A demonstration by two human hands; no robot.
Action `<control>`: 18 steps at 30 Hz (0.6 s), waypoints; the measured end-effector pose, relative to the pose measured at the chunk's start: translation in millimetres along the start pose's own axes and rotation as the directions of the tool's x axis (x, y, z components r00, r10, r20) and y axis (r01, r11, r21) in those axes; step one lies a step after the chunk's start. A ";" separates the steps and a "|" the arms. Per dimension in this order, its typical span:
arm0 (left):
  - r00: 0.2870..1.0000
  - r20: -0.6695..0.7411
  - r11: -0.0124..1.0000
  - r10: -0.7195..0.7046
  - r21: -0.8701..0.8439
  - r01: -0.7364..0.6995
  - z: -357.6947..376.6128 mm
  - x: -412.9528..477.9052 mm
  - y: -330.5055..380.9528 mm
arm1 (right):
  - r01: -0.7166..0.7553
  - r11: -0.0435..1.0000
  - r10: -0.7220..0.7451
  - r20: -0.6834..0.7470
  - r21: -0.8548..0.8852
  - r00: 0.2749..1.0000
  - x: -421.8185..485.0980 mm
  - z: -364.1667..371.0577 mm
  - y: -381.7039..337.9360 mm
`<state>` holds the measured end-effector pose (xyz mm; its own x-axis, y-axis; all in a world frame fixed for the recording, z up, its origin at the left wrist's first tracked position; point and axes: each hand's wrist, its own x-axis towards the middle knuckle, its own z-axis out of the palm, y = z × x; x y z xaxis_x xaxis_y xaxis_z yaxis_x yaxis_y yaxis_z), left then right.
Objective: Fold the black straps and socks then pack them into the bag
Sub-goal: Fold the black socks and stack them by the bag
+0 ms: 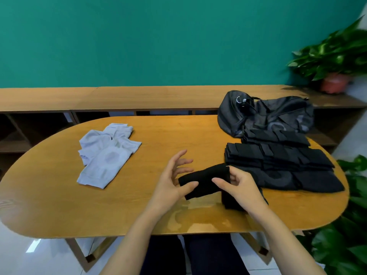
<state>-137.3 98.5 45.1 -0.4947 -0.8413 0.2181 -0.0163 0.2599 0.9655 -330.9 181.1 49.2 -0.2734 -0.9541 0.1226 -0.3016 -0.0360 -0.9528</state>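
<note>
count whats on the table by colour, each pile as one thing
Black: 3 (dark fabric bag, stack of folded black straps, black strap pinched between left hand and right hand)
Pale grey: 1 (pile of pale grey socks)
Total: 4

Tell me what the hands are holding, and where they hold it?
A black strap. The left hand pinches its left end; the right hand pinches its right end.

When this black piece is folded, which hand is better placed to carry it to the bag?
Probably the right hand: it pinches the black piece and lies nearer the bag; the left hand is farther.
</note>
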 end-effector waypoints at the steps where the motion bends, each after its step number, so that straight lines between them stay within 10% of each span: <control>1: 1.000 -0.022 1.000 -0.008 0.010 0.008 3.8 0.9 -1.7 | 0.017 1.000 -0.017 -0.084 0.001 0.996 -4.7 -12.1 -0.6; 12: 0.983 0.165 0.943 -0.075 0.331 0.017 59.5 -5.6 -31.6 | -0.174 0.980 0.199 -0.513 0.097 0.835 -48.2 -128.5 44.0; 15: 0.972 0.225 0.907 -0.063 0.419 -0.038 76.9 -6.9 -33.1 | -0.295 0.945 0.176 -0.539 -0.142 0.824 -48.2 -132.9 65.4; 18: 0.963 0.256 0.847 -0.083 0.527 -0.067 89.1 -9.3 -36.2 | -0.439 0.657 -0.004 -0.585 -0.613 0.811 -48.6 -126.8 82.2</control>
<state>-209.5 139.2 -4.5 -0.6973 -0.7106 0.0938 -0.4384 0.5264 0.7285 -458.2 262.2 0.2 -0.7546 -0.5999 0.2658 -0.6383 0.5771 -0.5095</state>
